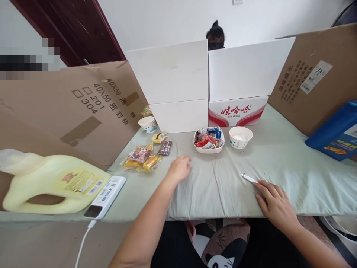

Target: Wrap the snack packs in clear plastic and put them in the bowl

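Observation:
My left hand [180, 168] rests on the cloth near the middle, fingers loosely bent and a little apart, nothing visible in them. To its left lie a dark cocoa snack packet [165, 147], a yellow-wrapped snack [159, 137] and a pile of clear-wrapped snacks [142, 158]. My right hand [275, 199] lies on the table at the right, its fingers on the near end of a slim white nail clipper [249, 178]. The clipper's metal head points away to the left. Beyond the hands, a white square bowl [209, 150] holds several wrapped snacks, beside a white paper bowl [241, 137].
White boxes [178, 115] stand across the back, with a person [215, 36] behind them. Brown cardboard [92, 108] walls the left side. A yellow jug [55, 182] lies near a white power bank [106, 197] with a cable. Another paper bowl [148, 124] and a blue bottle [336, 130] flank the table.

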### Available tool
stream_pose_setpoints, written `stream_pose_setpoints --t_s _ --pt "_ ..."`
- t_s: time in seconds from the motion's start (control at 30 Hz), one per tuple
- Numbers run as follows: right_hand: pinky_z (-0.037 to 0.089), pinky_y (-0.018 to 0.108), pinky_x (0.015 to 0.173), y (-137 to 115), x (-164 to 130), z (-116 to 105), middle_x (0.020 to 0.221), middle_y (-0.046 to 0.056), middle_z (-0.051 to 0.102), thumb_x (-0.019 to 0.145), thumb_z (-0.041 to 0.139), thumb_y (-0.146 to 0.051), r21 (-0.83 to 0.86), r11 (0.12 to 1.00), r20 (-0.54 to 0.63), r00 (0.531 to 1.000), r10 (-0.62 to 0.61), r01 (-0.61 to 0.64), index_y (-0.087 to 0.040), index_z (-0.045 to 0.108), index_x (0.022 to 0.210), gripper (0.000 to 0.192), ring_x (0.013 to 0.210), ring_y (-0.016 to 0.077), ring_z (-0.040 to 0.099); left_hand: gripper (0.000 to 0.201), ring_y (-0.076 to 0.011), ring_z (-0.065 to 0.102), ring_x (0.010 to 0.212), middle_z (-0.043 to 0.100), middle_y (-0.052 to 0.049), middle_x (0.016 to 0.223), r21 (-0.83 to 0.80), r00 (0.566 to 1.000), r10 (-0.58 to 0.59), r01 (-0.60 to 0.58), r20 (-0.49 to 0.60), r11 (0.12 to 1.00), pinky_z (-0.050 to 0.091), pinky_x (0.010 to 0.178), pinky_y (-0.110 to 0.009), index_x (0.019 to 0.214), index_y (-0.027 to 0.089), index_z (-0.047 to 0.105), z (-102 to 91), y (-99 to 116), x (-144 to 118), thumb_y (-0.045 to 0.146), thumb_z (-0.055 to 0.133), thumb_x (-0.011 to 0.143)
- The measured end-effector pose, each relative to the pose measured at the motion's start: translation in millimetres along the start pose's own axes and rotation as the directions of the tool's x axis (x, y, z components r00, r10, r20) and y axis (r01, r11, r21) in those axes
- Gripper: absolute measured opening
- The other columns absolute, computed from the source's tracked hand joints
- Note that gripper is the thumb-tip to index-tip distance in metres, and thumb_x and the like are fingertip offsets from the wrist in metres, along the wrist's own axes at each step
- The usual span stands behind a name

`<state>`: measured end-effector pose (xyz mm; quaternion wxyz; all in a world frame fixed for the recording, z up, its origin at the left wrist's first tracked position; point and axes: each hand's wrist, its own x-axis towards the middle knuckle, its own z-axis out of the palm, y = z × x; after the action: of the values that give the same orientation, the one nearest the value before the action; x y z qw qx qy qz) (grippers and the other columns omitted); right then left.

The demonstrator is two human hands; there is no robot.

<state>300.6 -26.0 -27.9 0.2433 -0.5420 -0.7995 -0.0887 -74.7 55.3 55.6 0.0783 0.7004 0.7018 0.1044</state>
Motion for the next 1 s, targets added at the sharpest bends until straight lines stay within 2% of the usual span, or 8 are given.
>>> stream_pose_setpoints --t_s 0.17,0.23,0.33,0.47,0.6,0.67,0.8,1.0 --pt "0.042 0.044 0.093 -1.2 0.3 0.3 0.122 0.009 0.061 0.093 0.043 -0.036 -0.010 1.000 0.013 1.000 0.019 -0.019 -0.024 0.057 0.124 0.036 0.108 0.0275 0.055 0.040 -0.0403 0.049 0.125 0.055 -0.028 0.128 0.111 0.896 -0.427 0.440 -0.124 0.891 0.036 0.101 -0.057 0.124 0.006 0.053 -37.0 -51.6 62.2 0.027 0.047 0.090" --pt "0.042 0.043 0.093 -1.7 0.3 -0.8 0.122 0.009 0.060 0.094 0.043 -0.036 -0.018 1.000 0.018 1.000 0.020 -0.019 -0.022 0.057 0.123 0.035 0.108 0.0272 0.055 0.043 -0.0411 0.053 0.120 0.058 -0.029 0.123 0.123 0.854 -0.512 0.519 -0.090 0.846 0.038 0.097 -0.056 0.124 0.005 0.051 -39.7 -62.4 77.9 0.028 0.050 0.088" --pt "0.042 0.042 0.093 -3.5 1.1 -3.1 0.121 0.009 0.061 0.094 0.043 -0.036 -0.018 1.000 0.030 0.999 0.023 -0.022 -0.021 0.057 0.123 0.035 0.108 0.0265 0.055 0.047 -0.0374 0.059 0.114 0.060 -0.028 0.121 0.125 0.856 -0.515 0.515 -0.027 0.848 0.045 0.091 -0.047 0.126 0.007 0.049 -34.6 -62.0 87.3 0.028 0.057 0.084" --pt "0.042 0.041 0.094 -6.1 2.3 -6.0 0.122 0.010 0.060 0.094 0.044 -0.034 -0.014 0.999 0.051 0.998 0.035 -0.035 -0.020 0.057 0.123 0.035 0.110 0.0256 0.054 0.047 -0.0322 0.062 0.108 0.062 -0.021 0.119 0.110 0.915 -0.401 0.395 0.038 0.912 0.048 0.082 -0.036 0.121 0.013 0.052 -27.5 -39.9 69.9 0.031 0.064 0.079" --pt "0.041 0.041 0.095 -7.5 2.5 -7.9 0.123 0.010 0.060 0.094 0.043 -0.034 -0.005 0.998 0.074 0.996 0.057 -0.057 -0.021 0.057 0.124 0.035 0.111 0.0255 0.053 0.038 -0.0270 0.063 0.103 0.063 -0.009 0.115 0.073 0.977 -0.190 0.184 0.094 0.980 0.048 0.083 -0.031 0.112 0.023 0.060 -18.2 -3.4 18.9 0.026 0.067 0.075" --pt "0.041 0.041 0.095 -7.8 2.4 -8.2 0.123 0.010 0.059 0.095 0.043 -0.033 0.002 0.998 0.079 0.995 0.063 -0.063 -0.021 0.057 0.124 0.035 0.112 0.0255 0.053 0.042 -0.0244 0.064 0.097 0.060 -0.008 0.116 0.009 0.998 0.047 -0.047 -0.042 0.999 0.049 0.083 -0.032 0.117 0.024 0.058 -5.6 20.3 -10.6 0.018 0.064 0.076" --pt "0.042 0.042 0.095 -7.0 2.5 -7.4 0.123 0.010 0.058 0.095 0.040 -0.027 0.040 0.997 0.053 0.997 0.061 -0.063 -0.021 0.058 0.123 0.034 0.112 0.0257 0.052 0.033 -0.0253 0.060 0.099 0.056 -0.010 0.117 0.079 0.895 0.334 -0.326 -0.294 0.942 0.048 0.089 -0.041 0.112 0.023 0.060 31.6 66.7 -54.7 0.011 0.059 0.081" --pt "0.046 0.043 0.088 0.3 4.3 -12.2 0.108 0.011 0.064 0.095 0.038 -0.020 0.097 0.991 0.048 0.995 0.083 -0.088 -0.019 0.061 0.117 0.032 0.100 0.0257 0.055 0.063 -0.0269 0.057 0.106 0.058 -0.007 0.113 -0.186 0.856 0.506 -0.518 -0.108 0.835 0.046 0.095 -0.047 0.127 0.026 0.048 54.6 75.5 -77.0 0.036 0.077 0.072"
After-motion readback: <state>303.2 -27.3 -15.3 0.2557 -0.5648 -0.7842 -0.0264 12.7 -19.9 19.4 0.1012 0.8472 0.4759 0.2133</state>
